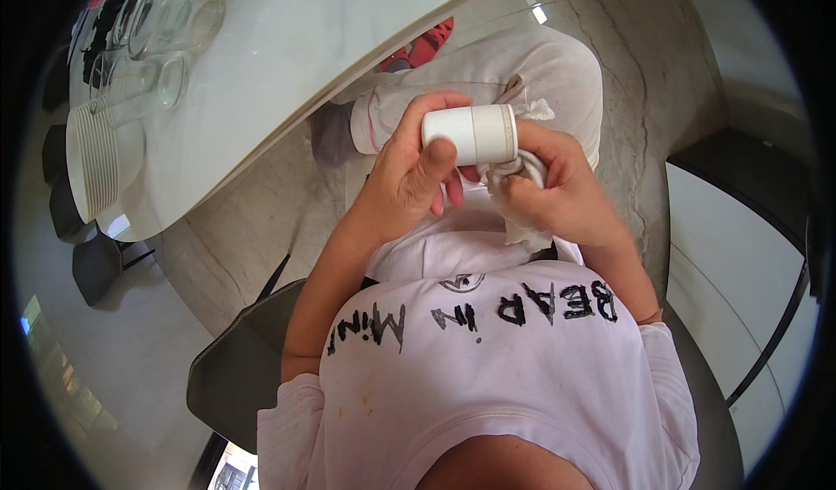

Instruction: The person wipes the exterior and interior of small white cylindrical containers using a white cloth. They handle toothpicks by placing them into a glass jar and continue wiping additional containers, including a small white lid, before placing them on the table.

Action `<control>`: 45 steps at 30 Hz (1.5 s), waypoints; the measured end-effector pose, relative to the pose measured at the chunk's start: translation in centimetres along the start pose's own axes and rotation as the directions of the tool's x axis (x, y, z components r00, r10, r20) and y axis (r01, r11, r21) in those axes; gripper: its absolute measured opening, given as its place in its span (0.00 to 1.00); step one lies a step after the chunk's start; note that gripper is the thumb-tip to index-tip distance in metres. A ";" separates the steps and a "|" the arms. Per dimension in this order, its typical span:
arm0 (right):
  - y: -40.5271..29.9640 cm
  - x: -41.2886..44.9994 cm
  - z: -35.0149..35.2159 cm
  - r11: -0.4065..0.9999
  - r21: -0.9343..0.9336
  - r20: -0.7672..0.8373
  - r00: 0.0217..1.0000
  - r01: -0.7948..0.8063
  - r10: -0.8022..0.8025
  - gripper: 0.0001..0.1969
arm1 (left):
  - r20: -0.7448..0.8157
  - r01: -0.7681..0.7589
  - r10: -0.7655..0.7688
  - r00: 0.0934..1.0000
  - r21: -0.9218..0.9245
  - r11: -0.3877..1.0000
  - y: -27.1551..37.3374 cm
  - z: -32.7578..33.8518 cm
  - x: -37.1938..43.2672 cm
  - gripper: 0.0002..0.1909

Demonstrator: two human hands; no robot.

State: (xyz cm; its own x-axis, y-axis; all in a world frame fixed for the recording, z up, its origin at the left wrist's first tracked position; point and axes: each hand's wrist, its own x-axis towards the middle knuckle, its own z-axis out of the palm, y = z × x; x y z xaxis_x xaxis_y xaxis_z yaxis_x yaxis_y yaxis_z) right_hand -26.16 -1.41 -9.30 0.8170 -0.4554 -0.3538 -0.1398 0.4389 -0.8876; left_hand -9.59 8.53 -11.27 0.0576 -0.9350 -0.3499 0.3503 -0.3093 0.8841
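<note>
Above my lap, a white cylindrical container [467, 135] with a beige band toward one end lies on its side in my left hand [408, 170]. The left thumb presses on its near side while the fingers reach around behind. My right hand [567, 186] grips a crumpled whitish cloth [519, 170] at the banded end of the container. Part of the cloth hangs below the right fingers, and another bit sticks up beyond them. The right fingertips are partly hidden by the cloth and the container.
To the left runs a white table [261, 52] with a rounded corner. On it stand a stack of white plates [98, 160] and several clear glass vessels [173, 20]. Dark chairs [98, 271] line its far side. A grey chair [245, 359] is under me; white cabinetry [718, 242] stands at right.
</note>
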 end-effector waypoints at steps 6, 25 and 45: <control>-0.2 -0.1 0.6 0.990 -0.137 0.028 0.999 0.042 -0.038 0.22 | -0.207 0.009 -0.027 0.978 -0.087 0.996 0.3 1.4 0.3 0.22; -1.8 -1.1 -0.6 0.864 -0.298 0.157 0.914 0.406 -0.375 0.31 | -0.120 0.318 -0.425 0.897 -0.491 0.811 -0.1 0.6 -0.2 0.24; 2.5 2.4 -1.0 0.712 -0.609 -0.020 0.891 0.350 -0.454 0.17 | -0.099 0.052 -0.042 0.994 0.099 0.994 -0.2 1.6 -0.6 0.19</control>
State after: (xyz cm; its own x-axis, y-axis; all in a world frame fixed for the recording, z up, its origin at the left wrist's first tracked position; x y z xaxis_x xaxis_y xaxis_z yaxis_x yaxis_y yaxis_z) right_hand -25.09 -2.14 -12.64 0.7797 -0.6208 0.0823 -0.1544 -0.3179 -0.9355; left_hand -11.23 8.85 -10.72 0.1347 -0.8995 -0.4157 0.2589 -0.3730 0.8910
